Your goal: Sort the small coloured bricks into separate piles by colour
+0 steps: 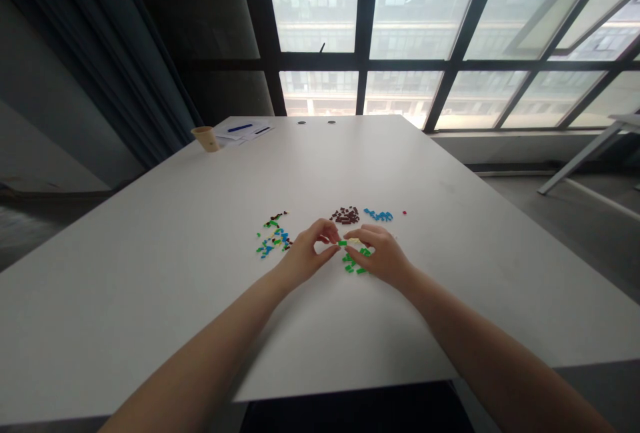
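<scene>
Both my hands meet over the middle of a white table. My left hand and my right hand pinch a small green brick between their fingertips, just above the tabletop. Under my right hand lies a heap of green bricks. A mixed heap of green, blue and dark bricks lies left of my left hand. Beyond the hands sit a dark brown heap, a blue heap and one red brick.
A paper cup stands at the far left corner, beside papers with a blue pen. Large windows run behind the table. Another table's white leg stands on the floor to the right.
</scene>
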Demonstrator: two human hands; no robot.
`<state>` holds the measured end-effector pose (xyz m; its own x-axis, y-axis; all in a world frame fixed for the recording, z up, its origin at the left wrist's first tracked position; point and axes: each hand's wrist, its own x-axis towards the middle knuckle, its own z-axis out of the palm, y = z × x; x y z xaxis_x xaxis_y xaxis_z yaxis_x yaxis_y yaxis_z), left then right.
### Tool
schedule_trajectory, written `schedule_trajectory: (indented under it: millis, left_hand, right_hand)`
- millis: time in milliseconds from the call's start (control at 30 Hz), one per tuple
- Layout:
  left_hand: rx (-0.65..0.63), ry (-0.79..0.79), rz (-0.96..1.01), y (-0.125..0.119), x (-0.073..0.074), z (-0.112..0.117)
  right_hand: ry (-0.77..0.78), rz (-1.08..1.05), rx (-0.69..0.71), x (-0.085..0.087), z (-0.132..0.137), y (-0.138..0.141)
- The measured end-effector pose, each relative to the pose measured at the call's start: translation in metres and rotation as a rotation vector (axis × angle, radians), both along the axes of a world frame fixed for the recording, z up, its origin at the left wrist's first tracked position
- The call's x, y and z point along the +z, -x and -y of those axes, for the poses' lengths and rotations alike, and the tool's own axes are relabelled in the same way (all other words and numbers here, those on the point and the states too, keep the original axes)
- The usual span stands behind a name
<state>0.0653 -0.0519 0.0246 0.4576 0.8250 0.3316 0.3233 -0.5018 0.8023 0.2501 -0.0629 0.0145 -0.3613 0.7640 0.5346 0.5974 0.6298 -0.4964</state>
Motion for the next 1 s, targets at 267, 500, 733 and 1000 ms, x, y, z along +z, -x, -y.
schedule_trajectory:
  millis: [267, 500, 733, 1000]
  left_hand:
    - [0.166, -0.054, -0.337, 0.012, 0.000, -0.008]
    - [0.565, 0.182, -0.934, 0.066, 0.002, -0.033]
    - [0.419, 0.469, -1.023, 0.088, 0.011, -0.036]
    - [0.410, 0.530, -1.004, 0.081, 0.011, -0.035]
  right_hand:
    - [0.125, 0.109, -0.090, 0.005, -0.008, -0.021]
    - [0.451, 0.402, -0.085, 0.005, -0.011, -0.056]
    - [0.530, 0.444, -0.054, 0.001, -0.013, -0.055]
    - [0.381, 0.296, -0.048, -0.004, -0.018, -0.046]
